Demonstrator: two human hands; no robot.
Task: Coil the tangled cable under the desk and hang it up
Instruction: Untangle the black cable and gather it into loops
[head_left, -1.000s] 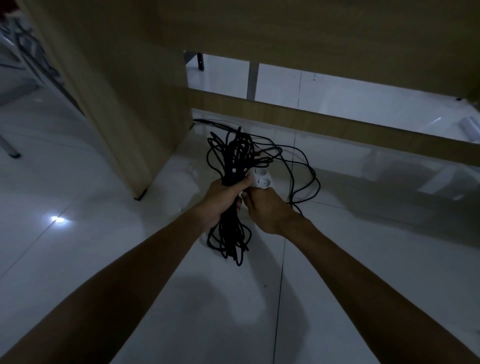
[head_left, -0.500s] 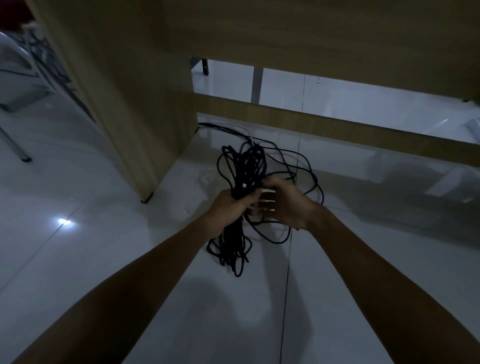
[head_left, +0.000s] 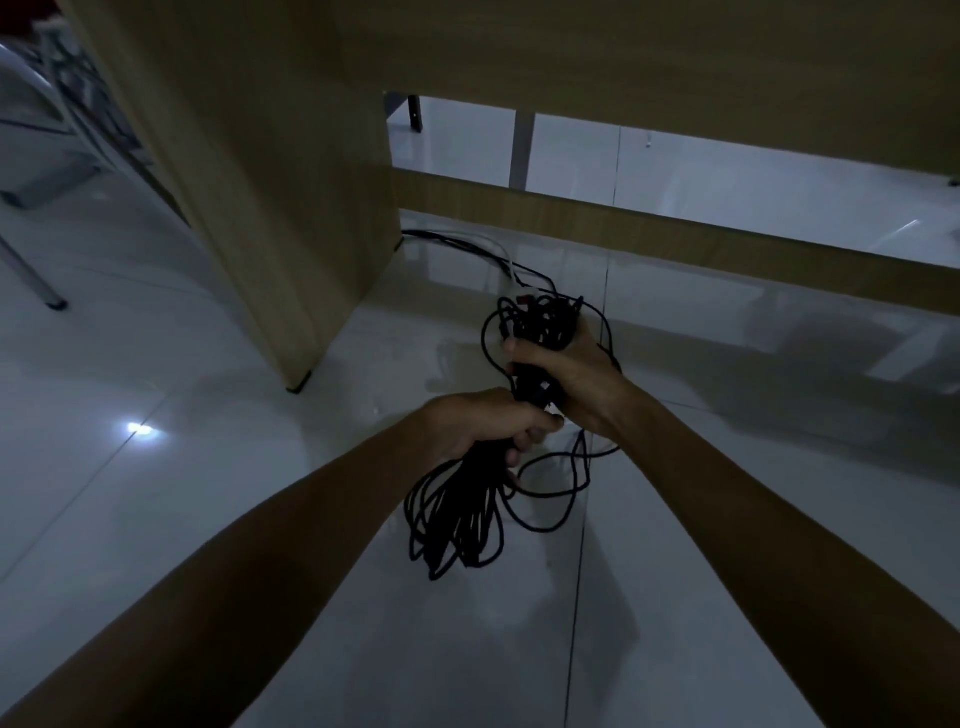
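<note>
We look down at a dim room with a glossy pale tile floor, its grout lines running away from us and one bright spot of reflected light at about nine o'clock. The wooden bench fills the top of the view from eleven to two o'clock; its broad side panel stands on the floor at ten o'clock, and a low wooden crossbar runs from the panel toward three o'clock, with more pale floor visible beyond it. At the far left, near nine to ten o'clock, we see the metal leg of a chair and some dark shapes we cannot make out.

The black cable is bundled at the centre of the view, in front of the bench opening and above the floor. Our left hand is clenched round the middle of the bundle, and long loops hang from it toward six o'clock. Our right hand grips the upper part of the bundle just above and touching the left, fingers curled round the strands. A few loose loops trail to the floor at four o'clock. From the top of the bundle, dark and white leads run along the floor toward the foot of the side panel at eleven o'clock.
</note>
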